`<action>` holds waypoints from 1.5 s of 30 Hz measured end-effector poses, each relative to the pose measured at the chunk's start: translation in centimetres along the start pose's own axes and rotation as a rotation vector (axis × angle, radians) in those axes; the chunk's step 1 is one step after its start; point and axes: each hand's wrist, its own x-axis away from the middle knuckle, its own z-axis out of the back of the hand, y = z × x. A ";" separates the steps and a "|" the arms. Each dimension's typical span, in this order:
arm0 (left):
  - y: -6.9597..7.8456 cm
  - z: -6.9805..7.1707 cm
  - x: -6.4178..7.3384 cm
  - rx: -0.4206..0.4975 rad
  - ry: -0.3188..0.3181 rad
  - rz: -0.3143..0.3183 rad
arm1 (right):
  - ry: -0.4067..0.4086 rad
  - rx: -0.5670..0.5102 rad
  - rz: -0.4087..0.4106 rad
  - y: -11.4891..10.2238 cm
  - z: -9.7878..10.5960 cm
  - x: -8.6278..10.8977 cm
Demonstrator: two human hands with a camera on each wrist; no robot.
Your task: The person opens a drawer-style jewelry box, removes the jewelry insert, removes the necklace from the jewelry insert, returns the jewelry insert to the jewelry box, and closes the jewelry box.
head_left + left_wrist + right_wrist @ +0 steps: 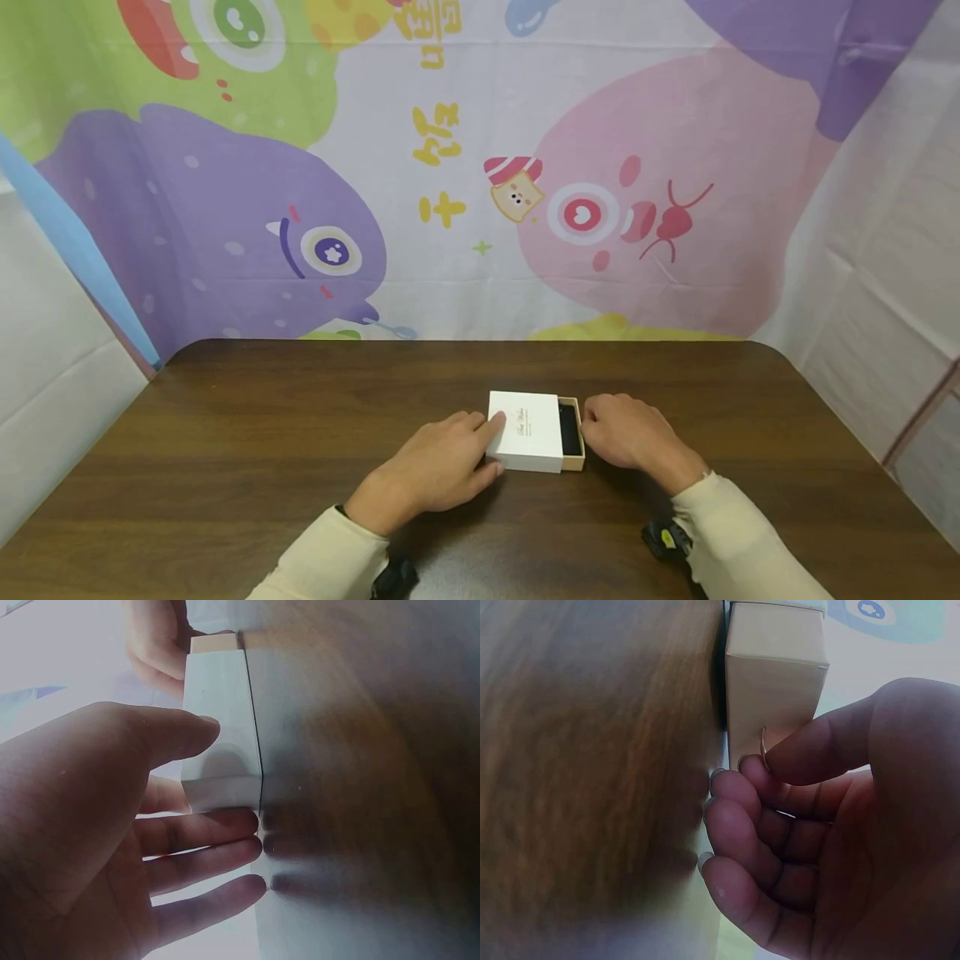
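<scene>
Box: white outer cover (pixel 528 433) with fine printed lettering on top, lying flat on the tabletop, between the two hands.
Inner tray: tan drawer (pixel 574 464), partly out of the cover at the right-hand end; black lining (pixel 569 429) showing in the gap.
Pull: thin curved strip (pixel 763 739) at the drawer's end face.
Left hand (pixel 435 462): grip grasping the cover at its left end; thumb against the near side, index finger on top, remaining fingers extended at the end.
Right hand (pixel 626 429): grip pinching the thin curved strip between thumb and index finger; other fingers curled, tips near the tabletop.
Tabletop (pixel 300 417): dark brown wood grain, rounded far corners.
Wrists: cream cuffs (pixel 738 533), one per arm; black device (pixel 666 540) beneath the right wrist, another (pixel 395 577) beneath the left.
Backdrop: hanging cloth (pixel 465 292), cartoon figures in purple, green and pink, yellow characters down the middle.
</scene>
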 end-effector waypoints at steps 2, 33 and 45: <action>0.0 0.0 0.0 0.004 -0.004 0.003 | 0.002 0.003 0.002 0.0 0.0 0.0; -0.1 0.0 0.0 -0.004 0.005 -0.010 | -0.033 -0.013 -0.011 0.5 0.4 -0.1; 0.0 0.0 -0.1 -0.003 0.001 -0.004 | -0.028 -0.016 -0.014 0.9 0.4 -0.2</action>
